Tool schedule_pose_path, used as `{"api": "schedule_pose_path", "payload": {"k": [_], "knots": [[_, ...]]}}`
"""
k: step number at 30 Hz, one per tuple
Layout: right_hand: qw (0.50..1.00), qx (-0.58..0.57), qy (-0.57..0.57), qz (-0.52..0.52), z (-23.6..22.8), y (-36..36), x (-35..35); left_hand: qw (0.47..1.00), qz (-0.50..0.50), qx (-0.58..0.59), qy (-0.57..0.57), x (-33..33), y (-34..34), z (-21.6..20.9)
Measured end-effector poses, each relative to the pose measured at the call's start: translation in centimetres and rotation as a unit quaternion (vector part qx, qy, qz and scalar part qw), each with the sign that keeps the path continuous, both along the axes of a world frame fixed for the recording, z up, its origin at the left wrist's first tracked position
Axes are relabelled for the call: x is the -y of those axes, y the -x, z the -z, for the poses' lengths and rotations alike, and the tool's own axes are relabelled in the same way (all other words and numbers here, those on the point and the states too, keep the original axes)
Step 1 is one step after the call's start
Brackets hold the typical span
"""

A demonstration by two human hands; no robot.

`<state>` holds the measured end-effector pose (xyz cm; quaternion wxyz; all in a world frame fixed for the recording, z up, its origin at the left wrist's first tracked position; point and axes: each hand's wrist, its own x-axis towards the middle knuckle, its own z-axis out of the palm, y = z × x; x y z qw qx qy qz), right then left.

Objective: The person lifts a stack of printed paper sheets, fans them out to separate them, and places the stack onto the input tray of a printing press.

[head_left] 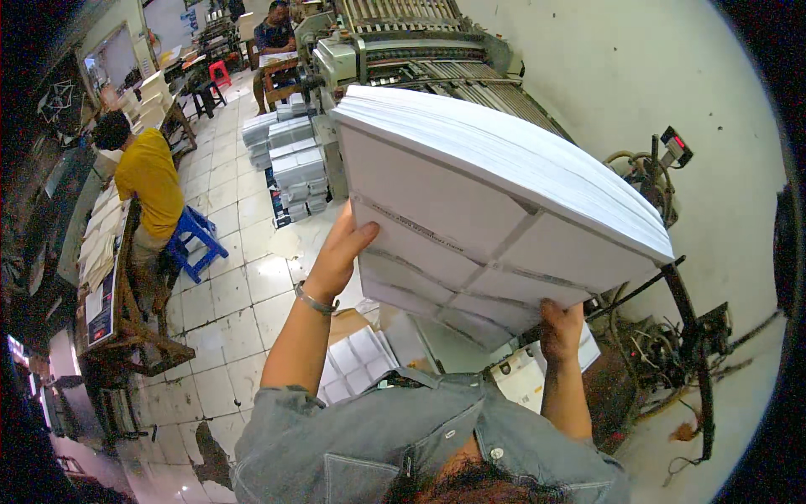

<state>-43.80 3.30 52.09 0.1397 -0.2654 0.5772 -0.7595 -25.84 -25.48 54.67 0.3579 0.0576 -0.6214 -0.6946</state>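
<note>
A thick stack of large paper sheets (437,197) is held up in front of me, tilted, its printed face toward me and its white sheet edges fanned along the top. My left hand (346,245) grips its left edge, thumb on the near face and the other fingers hidden behind. At the lower right, my right hand (561,329) is closed on the bottom edge, thumb also on the near face. A metal bracelet (314,300) circles my left wrist. Below the stack, more printed sheets (357,363) lie close to my body.
A large machine with slatted rollers (437,63) stands beyond the stack. Bundled paper piles (295,160) sit on the tiled floor. To the left, a person in yellow (151,181) works at a wooden table (126,277) beside a blue stool (197,239). Another person (275,34) sits farther back.
</note>
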Motion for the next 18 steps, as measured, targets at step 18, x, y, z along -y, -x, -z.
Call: {"api": "schedule_pose_path", "payload": {"k": [18], "knots": [[0.995, -0.079, -0.044, 0.037, -0.8, -1.6, -0.6, 0.998, -0.031, 0.04, 0.035, -1.0, 0.9, -0.4]]}}
